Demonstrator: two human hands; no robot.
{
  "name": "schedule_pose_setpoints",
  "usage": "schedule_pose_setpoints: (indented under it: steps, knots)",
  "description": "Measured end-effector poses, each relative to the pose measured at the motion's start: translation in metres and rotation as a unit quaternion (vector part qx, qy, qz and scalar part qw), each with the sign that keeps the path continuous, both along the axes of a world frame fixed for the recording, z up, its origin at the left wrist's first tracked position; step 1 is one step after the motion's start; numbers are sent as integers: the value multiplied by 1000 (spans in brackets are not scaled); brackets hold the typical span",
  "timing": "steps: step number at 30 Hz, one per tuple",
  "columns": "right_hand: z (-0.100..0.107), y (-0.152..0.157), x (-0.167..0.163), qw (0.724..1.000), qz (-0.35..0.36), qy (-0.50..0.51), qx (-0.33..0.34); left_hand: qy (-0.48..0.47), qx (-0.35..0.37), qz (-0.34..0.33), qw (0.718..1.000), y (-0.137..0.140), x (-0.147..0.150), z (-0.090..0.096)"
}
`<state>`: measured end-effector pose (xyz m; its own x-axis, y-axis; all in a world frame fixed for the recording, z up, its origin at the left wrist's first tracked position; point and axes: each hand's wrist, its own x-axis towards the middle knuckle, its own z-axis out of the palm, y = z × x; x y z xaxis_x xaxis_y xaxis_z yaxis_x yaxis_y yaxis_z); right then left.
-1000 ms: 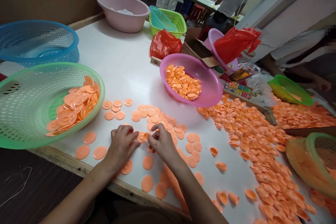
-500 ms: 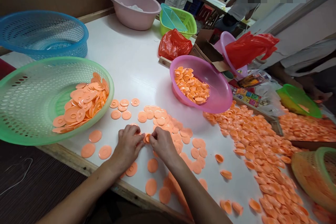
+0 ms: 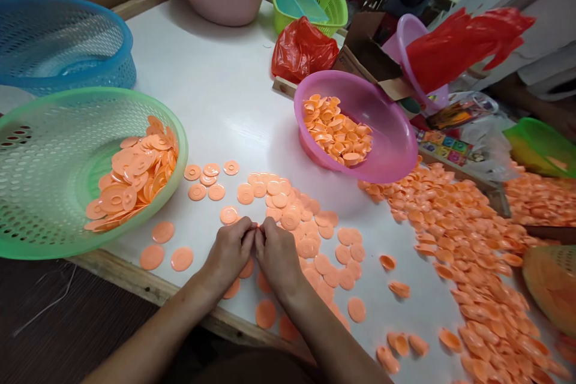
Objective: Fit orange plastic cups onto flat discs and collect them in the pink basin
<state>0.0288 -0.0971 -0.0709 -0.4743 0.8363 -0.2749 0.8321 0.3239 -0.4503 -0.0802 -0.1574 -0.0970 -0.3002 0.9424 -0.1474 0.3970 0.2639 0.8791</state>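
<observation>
My left hand [image 3: 231,246] and my right hand [image 3: 279,252] meet over the table, thumbs and fingers pinched tip to tip. Between them sits a small orange plastic piece [image 3: 256,226], almost wholly covered by the fingers. Flat orange discs [image 3: 290,219] lie spread beyond and to the right of my hands, some overlapping. Closer to the table's front edge are more discs [image 3: 182,258], and a few are partly under my wrists. To the right, small orange cup-shaped pieces [image 3: 399,289] lie loose beside a large heap of the same kind [image 3: 450,240].
A green basket [image 3: 27,222] with orange discs stands at left, a blue basket [image 3: 108,69] behind it. The magenta basin [image 3: 396,144] holds orange cups. Farther back are a pink basin [image 3: 220,0], a red bag [image 3: 303,51] and a lime basket [image 3: 330,3]. A person stands behind.
My hands have drawn together until the fingertips meet, hiding most of the orange piece that showed between them. The camera view has tilted down slightly and closer.
</observation>
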Motion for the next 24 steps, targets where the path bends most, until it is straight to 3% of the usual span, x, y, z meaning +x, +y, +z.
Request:
schedule_pose_setpoints:
  steps: [5,8,11,16,19,21,24]
  knots:
    - [1,2,-1,999,-20,19,-18,39,-1,-12,999,-2,2,2]
    - [7,13,8,991,-42,103,-76,83,3,-21,996,10,-13,8]
    - [26,41,26,966,-96,213,-110,181,32,13,983,33,-42,17]
    - [78,131,62,901,-251,353,34,308,12,24,951,77,-79,26]
    - [95,171,98,890,-280,360,28,333,-17,-4,943,91,-87,29]
    - [92,171,135,895,-287,337,57,338,-35,-15,940,93,-90,29]
    - [67,130,204,906,-331,240,113,328,-65,-5,942,79,-90,26]
